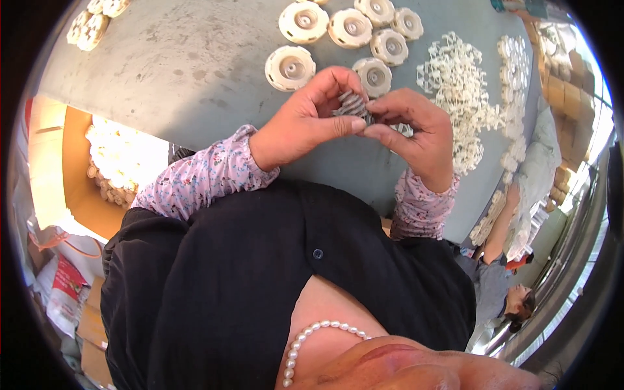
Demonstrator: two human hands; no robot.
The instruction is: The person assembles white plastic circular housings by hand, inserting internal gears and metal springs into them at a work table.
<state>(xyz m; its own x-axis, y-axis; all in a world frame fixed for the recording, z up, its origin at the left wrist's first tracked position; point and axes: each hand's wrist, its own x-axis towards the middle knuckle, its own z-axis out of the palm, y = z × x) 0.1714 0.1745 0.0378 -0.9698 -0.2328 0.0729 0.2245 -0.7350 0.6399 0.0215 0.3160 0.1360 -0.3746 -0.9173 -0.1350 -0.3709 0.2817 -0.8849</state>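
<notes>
Cluster of grey pieces (351,104) between left hand (305,117) and right hand (422,127), both hands pinching it.

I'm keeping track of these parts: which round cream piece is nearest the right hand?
The round cream piece directly beyond the right hand; the others sit farther up the picture or farther left.
</notes>
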